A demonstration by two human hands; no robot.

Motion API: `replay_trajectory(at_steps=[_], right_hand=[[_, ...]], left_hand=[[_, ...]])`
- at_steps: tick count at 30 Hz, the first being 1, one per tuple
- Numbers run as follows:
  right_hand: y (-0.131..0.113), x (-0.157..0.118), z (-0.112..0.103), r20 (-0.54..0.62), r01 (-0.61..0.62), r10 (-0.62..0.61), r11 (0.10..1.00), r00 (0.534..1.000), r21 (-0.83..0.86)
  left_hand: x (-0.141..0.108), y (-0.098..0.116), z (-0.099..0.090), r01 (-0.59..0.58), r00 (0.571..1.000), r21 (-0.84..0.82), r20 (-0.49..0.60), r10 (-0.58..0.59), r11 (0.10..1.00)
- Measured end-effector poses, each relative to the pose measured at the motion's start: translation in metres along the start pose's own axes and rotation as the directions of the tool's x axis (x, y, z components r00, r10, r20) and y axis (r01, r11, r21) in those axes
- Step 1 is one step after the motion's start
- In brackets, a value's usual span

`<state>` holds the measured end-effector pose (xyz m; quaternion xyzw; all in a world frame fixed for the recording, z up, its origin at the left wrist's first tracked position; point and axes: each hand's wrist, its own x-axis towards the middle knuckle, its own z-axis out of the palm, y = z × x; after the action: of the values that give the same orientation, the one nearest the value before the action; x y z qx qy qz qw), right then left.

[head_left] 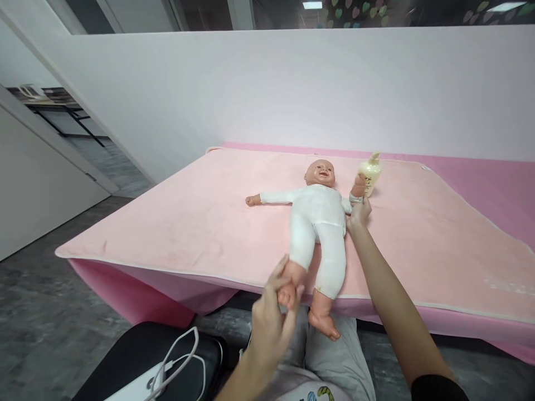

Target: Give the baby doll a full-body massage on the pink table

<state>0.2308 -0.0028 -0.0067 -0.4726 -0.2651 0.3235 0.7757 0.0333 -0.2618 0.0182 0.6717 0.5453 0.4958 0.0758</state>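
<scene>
A baby doll (pixel 320 209) with a white cloth body lies face up on a pink blanket (pixel 188 223), its feet over the near edge. My left hand (pixel 273 312) is wrapped around the doll's foot on the left side, thumb and fingers on either side of it. With my right hand (pixel 359 214) I grip the doll's arm on the right side near the wrist, and that small hand points up. Just behind it stands a pale yellow pump bottle (pixel 371 171), partly covered by the doll's hand.
A white wall (pixel 271 89) rises behind the table. At the lower left, a black seat (pixel 146 351) holds a white device (pixel 137 387) with a looped white cable (pixel 184 356). A door (pixel 37 184) is at the far left.
</scene>
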Motion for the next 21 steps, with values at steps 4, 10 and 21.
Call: replay_trajectory(at_steps=[4,10,21], right_hand=[[-0.009,-0.002,0.002,-0.114,-0.091,0.09,0.996,0.989,-0.004],[-0.017,-0.015,0.005,0.383,0.393,-0.297,0.898,0.874,-0.199],[-0.008,-0.006,0.004,0.192,0.109,-0.09,0.99,0.977,-0.091]], left_hand=[[-0.005,-0.003,0.006,0.013,0.995,-0.043,-0.095,-0.017,0.999],[0.097,-0.02,0.034,0.069,0.997,-0.075,0.036,-0.067,0.995],[0.061,-0.01,0.039,0.074,0.978,0.073,0.19,-0.087,0.995]])
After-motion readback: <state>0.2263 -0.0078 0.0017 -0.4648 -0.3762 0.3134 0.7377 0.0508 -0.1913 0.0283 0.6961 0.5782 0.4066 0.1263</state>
